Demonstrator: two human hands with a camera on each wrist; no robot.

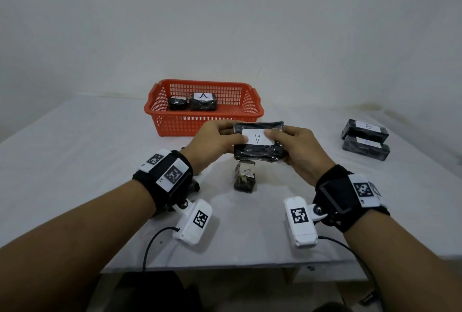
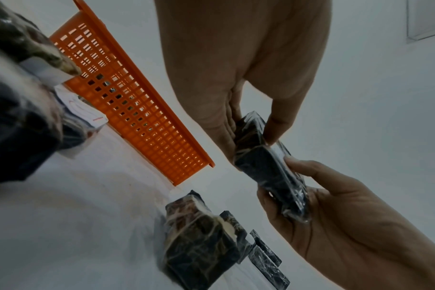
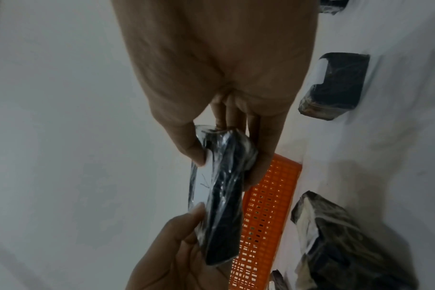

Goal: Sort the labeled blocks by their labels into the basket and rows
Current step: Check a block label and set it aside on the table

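A black wrapped block (image 1: pixel 258 148) with a white label reading A is held up over the table, in front of the orange basket (image 1: pixel 160 114). My left hand (image 1: pixel 217 140) grips its left end and my right hand (image 1: pixel 297 148) grips its right end, thumbs on the label. The wrist views show the same block (image 2: pixel 271 176) (image 3: pixel 221 198) edge-on between both hands. In the basket lie two black blocks, one labeled A (image 1: pixel 203 102). A further block (image 1: pixel 245 178) stands on the table just under the held one.
Two black labeled blocks (image 1: pixel 365 142) lie side by side at the table's right. More wrapped blocks (image 2: pixel 17 109) sit close under my left wrist. The white table (image 1: pixel 87 161) ends in a front edge near my forearms; cables hang from the wrist cameras.
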